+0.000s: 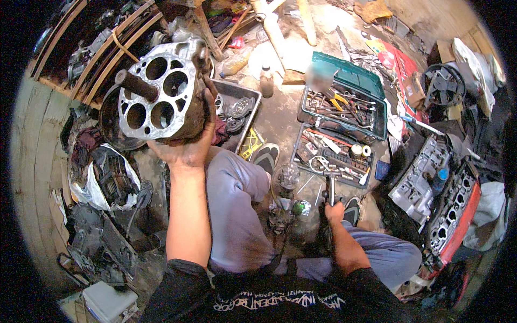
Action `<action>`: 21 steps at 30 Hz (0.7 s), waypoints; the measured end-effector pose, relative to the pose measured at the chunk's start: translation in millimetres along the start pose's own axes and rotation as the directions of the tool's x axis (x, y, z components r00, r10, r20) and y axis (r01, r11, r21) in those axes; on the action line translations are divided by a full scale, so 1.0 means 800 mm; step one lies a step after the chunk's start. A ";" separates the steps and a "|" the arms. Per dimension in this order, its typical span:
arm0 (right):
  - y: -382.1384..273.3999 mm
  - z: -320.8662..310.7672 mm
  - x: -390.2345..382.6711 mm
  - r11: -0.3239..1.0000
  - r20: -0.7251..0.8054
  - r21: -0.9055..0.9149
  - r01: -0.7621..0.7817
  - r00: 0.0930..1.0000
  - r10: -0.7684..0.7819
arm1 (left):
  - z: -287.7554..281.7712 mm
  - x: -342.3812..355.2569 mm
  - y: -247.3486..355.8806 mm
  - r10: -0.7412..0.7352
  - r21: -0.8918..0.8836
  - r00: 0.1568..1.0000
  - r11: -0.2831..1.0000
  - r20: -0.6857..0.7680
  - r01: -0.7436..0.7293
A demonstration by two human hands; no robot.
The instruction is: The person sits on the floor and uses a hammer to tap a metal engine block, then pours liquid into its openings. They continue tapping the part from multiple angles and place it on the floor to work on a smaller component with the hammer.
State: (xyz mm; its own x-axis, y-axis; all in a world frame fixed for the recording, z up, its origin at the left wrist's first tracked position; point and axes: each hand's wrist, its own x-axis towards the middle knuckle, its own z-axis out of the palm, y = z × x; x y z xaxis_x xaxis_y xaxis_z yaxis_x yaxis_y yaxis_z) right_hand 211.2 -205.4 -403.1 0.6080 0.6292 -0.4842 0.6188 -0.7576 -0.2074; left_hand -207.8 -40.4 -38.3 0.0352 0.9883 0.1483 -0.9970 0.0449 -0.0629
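Head view: a chunky metal cylinder block with several open bores is held up in the left hand, palm underneath and fingers wrapped round its right side, bored face turned toward the camera. A thick shaft pokes out of the middle, up and to the left of that grip. The right hand is clenched round what looks like a hammer, well apart from the block.

Progress, going by looks: no cover is seen on this face, the bores are exposed, and the shaft is in place. The far side is hidden, so what's left to be done there can't be told. The block isn't being touched by the hammer.

As for clutter, a trouser leg is parked between the two grips. Just left of the right grip, a clear container could easily get knocked. Ahead of that grip, a black tool tray is crammed full, with an open teal toolbox and yellow-handled pliers beyond. Right of the left grip, a grey parts tray is partly blocked from view. Far right of the right grip, a silver casting and a red-edged cylinder head are piled up.
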 end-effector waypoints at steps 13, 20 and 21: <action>-0.250 0.016 0.050 0.742 -0.430 0.180 0.646 0.730 -0.531 | -0.033 -0.006 0.026 0.198 0.176 0.967 0.970 -0.163 -0.169; -0.525 0.049 0.121 0.498 -0.381 0.392 0.774 0.629 -0.677 | -0.045 0.010 0.031 0.225 0.260 0.948 0.952 -0.227 -0.164; -0.555 0.054 0.122 0.505 -0.389 0.401 0.764 0.642 -0.661 | -0.046 0.014 0.032 0.230 0.274 0.944 0.948 -0.238 -0.162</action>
State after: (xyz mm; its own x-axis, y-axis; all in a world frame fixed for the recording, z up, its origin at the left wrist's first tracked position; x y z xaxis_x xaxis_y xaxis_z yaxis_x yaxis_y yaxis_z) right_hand -25.6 185.2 -395.2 0.1750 0.9719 0.1573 0.5775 0.0281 -0.8159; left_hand -230.6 -23.0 -74.6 -0.1795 0.9777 -0.1089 -0.9698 -0.1572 0.1864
